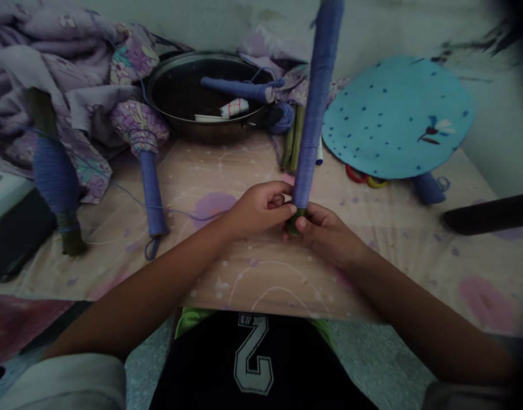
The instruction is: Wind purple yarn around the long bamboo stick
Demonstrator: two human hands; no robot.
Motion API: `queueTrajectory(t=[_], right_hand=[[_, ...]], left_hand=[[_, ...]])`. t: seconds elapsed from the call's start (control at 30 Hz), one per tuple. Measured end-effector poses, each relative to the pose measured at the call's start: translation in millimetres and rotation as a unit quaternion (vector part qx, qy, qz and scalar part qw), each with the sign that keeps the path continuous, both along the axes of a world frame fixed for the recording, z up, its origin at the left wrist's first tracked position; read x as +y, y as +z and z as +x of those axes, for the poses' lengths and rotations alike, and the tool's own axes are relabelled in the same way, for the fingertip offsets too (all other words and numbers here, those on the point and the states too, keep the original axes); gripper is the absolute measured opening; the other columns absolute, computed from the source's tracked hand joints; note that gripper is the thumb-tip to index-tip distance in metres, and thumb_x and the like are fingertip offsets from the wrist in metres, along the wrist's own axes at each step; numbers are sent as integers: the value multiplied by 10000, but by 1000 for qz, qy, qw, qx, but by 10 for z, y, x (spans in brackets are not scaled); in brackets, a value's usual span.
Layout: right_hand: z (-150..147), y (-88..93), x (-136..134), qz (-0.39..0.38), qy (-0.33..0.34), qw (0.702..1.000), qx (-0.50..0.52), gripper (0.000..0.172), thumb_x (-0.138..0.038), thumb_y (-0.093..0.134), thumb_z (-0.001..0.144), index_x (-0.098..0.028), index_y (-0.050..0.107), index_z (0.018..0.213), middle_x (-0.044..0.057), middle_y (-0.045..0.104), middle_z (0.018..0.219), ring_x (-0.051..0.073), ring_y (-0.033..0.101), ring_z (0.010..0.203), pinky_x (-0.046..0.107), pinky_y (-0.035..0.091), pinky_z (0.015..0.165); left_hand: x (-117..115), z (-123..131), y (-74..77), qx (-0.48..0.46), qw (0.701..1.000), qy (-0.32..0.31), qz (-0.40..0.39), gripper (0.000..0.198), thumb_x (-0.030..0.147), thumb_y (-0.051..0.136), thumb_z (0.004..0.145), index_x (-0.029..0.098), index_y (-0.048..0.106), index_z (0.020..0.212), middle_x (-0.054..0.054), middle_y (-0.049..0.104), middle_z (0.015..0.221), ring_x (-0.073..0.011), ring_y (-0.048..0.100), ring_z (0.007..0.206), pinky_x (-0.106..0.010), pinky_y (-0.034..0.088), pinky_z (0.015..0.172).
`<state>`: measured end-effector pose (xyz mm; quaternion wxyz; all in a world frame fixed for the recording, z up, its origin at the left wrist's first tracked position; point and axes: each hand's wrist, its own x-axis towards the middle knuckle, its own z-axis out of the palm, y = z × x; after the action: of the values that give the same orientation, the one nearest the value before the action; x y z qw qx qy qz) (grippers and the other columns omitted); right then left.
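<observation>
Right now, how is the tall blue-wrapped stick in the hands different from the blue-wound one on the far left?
The tall stick is slim and fairly even; the far-left stick bulges in the middle. The left hand and right hand hold the tall stick, while no hand touches the far-left stick. Both have blue winding and a bare, greenish lower end.

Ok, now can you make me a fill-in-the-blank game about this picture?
1. The left hand and right hand grip the ____ (upper or lower) end of the yarn-wrapped stick.
2. In the picture, the dark pan is to the stick's ____ (left or right).
3. The dotted round panel is mostly coloured ____.
4. Below it, beside a red loop, shows a ____ loop.

Missing words: lower; left; blue; yellow.
</observation>
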<state>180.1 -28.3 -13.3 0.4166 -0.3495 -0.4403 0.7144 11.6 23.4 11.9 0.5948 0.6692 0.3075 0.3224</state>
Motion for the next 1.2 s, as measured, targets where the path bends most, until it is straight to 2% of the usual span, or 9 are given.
queueTrajectory(t=[0.23, 0.37, 0.5, 0.63, 0.73, 0.9, 1.0, 1.1, 1.2], right_hand=[[-38, 17, 7, -21, -3, 1000, 19, 399, -322, 710, 735, -222, 499, 1059, 3, 634, 867, 124, 651, 711, 268, 528, 685], [-45, 40, -5, -34, -27, 999, 28, 425, -319, 711, 734, -212, 486, 1078, 29, 652, 898, 140, 647, 764, 307, 529, 734], [-58, 79, -16, -39, -29, 998, 47, 403, -319, 711, 734, -230, 502, 1068, 18, 663, 892, 142, 655, 777, 299, 527, 723], [-47, 91, -16, -39, -7, 998, 55, 355, -329, 703, 742, -239, 537, 1043, 12, 667, 910, 144, 660, 794, 282, 527, 698], [-34, 84, -13, -45, 3, 997, 64, 322, -317, 688, 758, -237, 576, 1049, 21, 664, 954, 143, 659, 811, 288, 532, 716], [-47, 64, 5, -44, -30, 997, 55, 287, -279, 684, 757, -221, 623, 1031, 27, 652, 943, 128, 641, 783, 245, 551, 615], [-63, 40, 12, -31, -59, 997, 31, 315, -234, 727, 705, -207, 625, 1001, 22, 643, 929, 118, 621, 787, 227, 562, 587], [-70, 27, 14, -38, -76, 996, 19, 330, -202, 755, 671, -211, 598, 961, -8, 642, 846, 98, 618, 719, 236, 571, 599], [-75, 34, 16, -39, -74, 996, 17, 313, -223, 755, 675, -199, 571, 927, -11, 649, 787, 105, 634, 691, 241, 572, 604]], left_hand=[[-12, 14, -32, -68, 987, -59, -131, 163, 179, 547, 767, 104, 563, 911, 52, 494, 550, -53, 494, 429, -173, 455, 419], [-3, 24, -52, -109, 979, -56, -165, 222, 185, 574, 754, 103, 577, 961, 42, 527, 562, -60, 506, 443, -182, 472, 430], [14, 19, -44, -108, 978, -38, -174, 240, 202, 615, 739, 101, 598, 957, 44, 517, 572, -38, 465, 448, -152, 424, 427], [24, -7, -24, -96, 982, -51, -154, 269, 259, 635, 742, 106, 605, 961, 19, 568, 645, -30, 453, 465, -145, 381, 429], [17, -22, -14, -70, 990, -58, -108, 308, 319, 636, 752, 110, 606, 976, 45, 510, 571, -29, 416, 435, -142, 330, 406], [-10, -7, -28, -25, 999, 10, -27, 298, 307, 638, 744, 105, 591, 959, 74, 431, 520, -35, 401, 439, -146, 316, 417], [-16, 11, -61, -2, 999, 37, 9, 284, 290, 643, 737, 98, 592, 938, 97, 347, 480, -28, 330, 411, -149, 263, 395], [-12, 18, -85, -2, 999, 39, 14, 302, 300, 632, 745, 94, 595, 962, 101, 315, 481, -28, 298, 410, -148, 239, 383], [-6, 12, -80, -11, 1000, 17, -21, 323, 296, 619, 750, 90, 590, 997, 97, 335, 484, -36, 358, 418, -148, 304, 405]])
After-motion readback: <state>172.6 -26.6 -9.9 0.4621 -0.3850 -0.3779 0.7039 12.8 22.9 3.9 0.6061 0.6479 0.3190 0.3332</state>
